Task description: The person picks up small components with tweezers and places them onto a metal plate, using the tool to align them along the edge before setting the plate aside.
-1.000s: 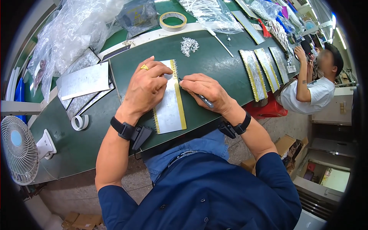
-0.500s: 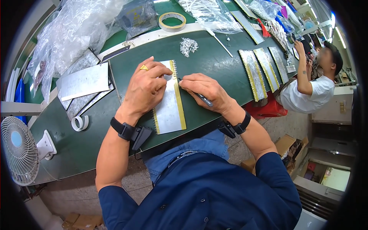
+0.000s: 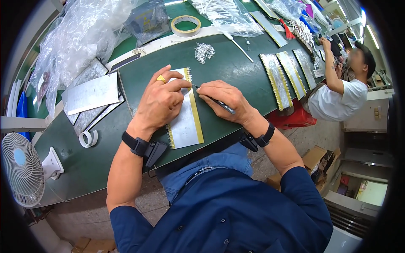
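A flat silvery metal plate [image 3: 184, 122] lies on the green table in front of me, with yellow strips along its long sides and rows of small pins at the edges. My left hand [image 3: 162, 99] rests over its upper left part. The fingers are bent, the forefinger's tip touches the yellow strip, and the thumb is hidden. From the right, my right hand [image 3: 223, 99] grips slim black tweezers [image 3: 223, 105] in a pinch. Their tip meets the pinned edge beside my left forefinger. Whether a small part sits between the fingertips cannot be made out.
Beyond the plate lies a pile of tiny silvery pieces [image 3: 204, 53], with a white stick [image 3: 239, 47] and a tape roll [image 3: 185, 25] nearby. Similar pinned plates [image 3: 276, 80] lie to the right. Bare plates [image 3: 93, 95] and a fan [image 3: 21, 164] are left; a co-worker [image 3: 344, 90] sits right.
My left hand's fingers have shifted slightly, the forefinger reaching a little further over the yellow strip. The tweezers stay at the same edge. The whole view has tilted a little.
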`<action>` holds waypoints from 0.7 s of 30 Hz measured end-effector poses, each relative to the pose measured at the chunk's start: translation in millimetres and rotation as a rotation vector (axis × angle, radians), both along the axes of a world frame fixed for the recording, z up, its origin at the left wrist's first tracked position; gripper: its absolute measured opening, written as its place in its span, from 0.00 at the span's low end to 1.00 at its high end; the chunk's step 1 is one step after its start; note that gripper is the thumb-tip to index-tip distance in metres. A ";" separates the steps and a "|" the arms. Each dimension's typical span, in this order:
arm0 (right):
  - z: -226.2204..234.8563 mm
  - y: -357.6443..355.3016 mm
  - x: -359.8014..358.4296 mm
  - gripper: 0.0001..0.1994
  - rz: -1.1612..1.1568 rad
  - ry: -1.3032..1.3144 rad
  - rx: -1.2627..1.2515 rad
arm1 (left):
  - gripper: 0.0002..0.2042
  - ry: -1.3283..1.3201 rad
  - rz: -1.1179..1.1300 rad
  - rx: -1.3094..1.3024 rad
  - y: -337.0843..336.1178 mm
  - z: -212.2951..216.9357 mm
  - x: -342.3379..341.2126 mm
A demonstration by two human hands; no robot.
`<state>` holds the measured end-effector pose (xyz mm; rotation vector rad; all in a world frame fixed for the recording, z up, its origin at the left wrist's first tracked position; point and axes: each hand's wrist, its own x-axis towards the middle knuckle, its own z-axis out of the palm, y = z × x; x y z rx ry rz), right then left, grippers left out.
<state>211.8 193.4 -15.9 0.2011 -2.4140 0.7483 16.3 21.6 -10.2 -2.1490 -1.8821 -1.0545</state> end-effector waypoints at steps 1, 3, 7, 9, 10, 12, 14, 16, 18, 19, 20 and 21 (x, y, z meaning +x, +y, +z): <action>-0.7 0.1 -0.5 0.12 -0.017 0.013 -0.021 | 0.09 0.009 0.002 -0.003 0.0 -0.2 0.3; -1.4 -0.4 -1.1 0.11 -0.052 0.039 -0.063 | 0.09 0.021 0.000 -0.006 -0.8 0.4 0.7; -1.5 -1.0 -0.2 0.10 -0.164 0.070 -0.114 | 0.07 0.059 -0.001 -0.037 -0.2 4.1 2.0; -1.2 -0.4 0.2 0.09 -0.210 0.070 -0.140 | 0.05 0.108 -0.006 -0.055 1.6 7.5 2.5; -0.1 -1.4 0.3 0.09 -0.250 0.067 -0.164 | 0.05 0.133 -0.008 -0.062 1.2 9.4 3.1; 2.2 -2.4 0.6 0.08 -0.295 0.071 -0.185 | 0.05 0.153 -0.009 -0.063 2.0 10.5 4.4; 5.4 -2.6 1.1 0.08 -0.354 0.038 -0.257 | 0.07 0.188 0.001 -0.065 2.8 12.7 6.0; 6.4 -0.9 0.7 0.08 -0.392 0.033 -0.274 | 0.06 0.208 -0.009 -0.069 1.9 15.5 6.8; -1.4 -0.2 1.0 0.09 -0.406 0.017 -0.550 | 0.04 0.241 -0.012 -0.091 2.6 19.0 6.7; -2.2 5.5 0.5 0.10 -0.408 0.010 -0.687 | 0.04 0.250 -0.014 -0.068 4.2 18.1 6.8; -0.4 12.2 -0.8 0.10 -0.406 0.021 -0.669 | 0.04 0.166 0.007 -0.023 3.2 13.1 7.7; 2.0 19.0 -2.5 0.10 -0.431 -0.009 -0.711 | 0.04 0.081 0.028 0.022 3.6 7.5 7.6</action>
